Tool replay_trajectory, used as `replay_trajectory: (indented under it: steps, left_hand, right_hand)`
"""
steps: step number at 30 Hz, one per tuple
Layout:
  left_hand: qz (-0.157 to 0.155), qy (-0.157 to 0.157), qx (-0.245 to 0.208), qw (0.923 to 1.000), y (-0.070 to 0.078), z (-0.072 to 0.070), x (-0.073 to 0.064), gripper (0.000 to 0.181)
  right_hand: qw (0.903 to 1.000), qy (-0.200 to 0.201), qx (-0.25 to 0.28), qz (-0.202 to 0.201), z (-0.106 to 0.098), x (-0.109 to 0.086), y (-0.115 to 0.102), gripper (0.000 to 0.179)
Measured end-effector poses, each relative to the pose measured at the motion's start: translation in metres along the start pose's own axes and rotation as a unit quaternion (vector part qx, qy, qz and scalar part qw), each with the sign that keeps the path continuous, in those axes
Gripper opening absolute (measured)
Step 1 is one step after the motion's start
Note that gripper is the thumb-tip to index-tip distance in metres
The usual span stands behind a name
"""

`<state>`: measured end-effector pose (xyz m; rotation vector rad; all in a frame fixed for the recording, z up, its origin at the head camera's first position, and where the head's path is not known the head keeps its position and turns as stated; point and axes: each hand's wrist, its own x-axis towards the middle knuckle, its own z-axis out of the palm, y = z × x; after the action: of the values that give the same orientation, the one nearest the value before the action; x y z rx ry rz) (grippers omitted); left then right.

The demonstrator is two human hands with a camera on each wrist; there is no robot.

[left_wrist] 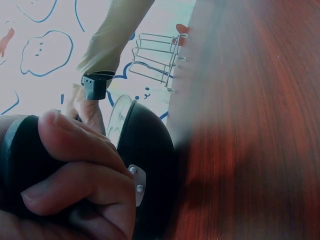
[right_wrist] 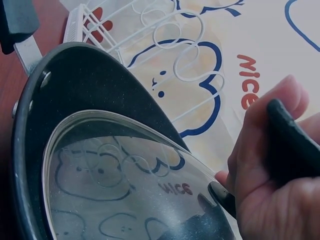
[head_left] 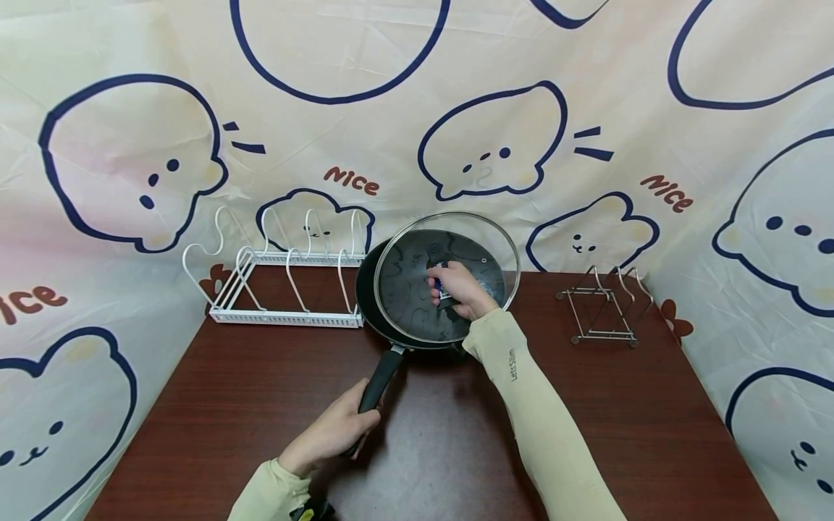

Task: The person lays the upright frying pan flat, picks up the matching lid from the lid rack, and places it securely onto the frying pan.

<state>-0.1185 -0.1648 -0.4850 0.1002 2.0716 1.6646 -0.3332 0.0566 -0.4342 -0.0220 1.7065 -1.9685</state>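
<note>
A black frying pan (head_left: 367, 293) is at the far middle of the table, its long black handle (head_left: 387, 373) pointing toward me. My left hand (head_left: 335, 433) grips that handle, with fingers wrapped around it in the left wrist view. A round glass lid (head_left: 407, 297) with a metal rim lies over the pan's opening, shifted right, so a crescent of the dark pan interior (right_wrist: 100, 82) shows in the right wrist view. My right hand (head_left: 464, 289) holds the lid by its black knob (right_wrist: 295, 145). Whether the pan touches the table cannot be told.
A white wire rack (head_left: 287, 318) with curved dividers stands left of the pan, close beside it. A smaller metal wire rack (head_left: 606, 335) sits at the back right. Behind the brown table (head_left: 456, 449) hangs a cartoon-printed cloth (head_left: 391, 145).
</note>
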Motion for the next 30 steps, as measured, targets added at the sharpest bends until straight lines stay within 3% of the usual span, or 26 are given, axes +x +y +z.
replay_trajectory:
  steps: [20,30]
  left_hand:
    - [-0.003,0.001,-0.005,1.0000,0.0002,0.0003,-0.0006,0.018]
    - [0.002,-0.002,-0.008,1.0000,0.0004,0.0008,-0.0014,0.018]
  right_hand:
    - [0.9999,0.000,0.016,-0.003,-0.0005,0.0028,0.0015,0.026]
    - [0.9999,-0.002,-0.014,-0.003,0.0006,-0.0004,-0.0006,0.046]
